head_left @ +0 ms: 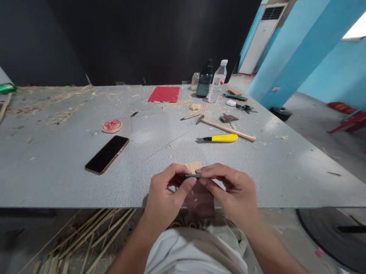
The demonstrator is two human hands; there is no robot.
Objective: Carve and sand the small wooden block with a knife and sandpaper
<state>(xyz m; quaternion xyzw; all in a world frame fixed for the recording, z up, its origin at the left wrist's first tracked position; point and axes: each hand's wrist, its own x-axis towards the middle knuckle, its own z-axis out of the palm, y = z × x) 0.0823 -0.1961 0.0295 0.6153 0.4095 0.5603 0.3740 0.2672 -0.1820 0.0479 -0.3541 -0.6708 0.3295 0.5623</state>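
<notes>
My left hand point(165, 194) and my right hand point(234, 190) meet at the near edge of the grey table point(59, 161). Both pinch a small dark green strip point(193, 176) between thumb and fingers. A brownish-red sheet, like sandpaper point(201, 201), hangs below the strip between my hands. A small pale wooden block point(194, 166) lies on the table just behind my fingers.
A black phone point(107, 154) lies to the left, with a round carved wooden disc point(112, 126) beyond it. A yellow utility knife point(221, 138), a hammer point(225, 129), a red mat point(164, 94) and bottles point(217, 82) sit farther back. Bamboo strips point(94, 239) lie under the table.
</notes>
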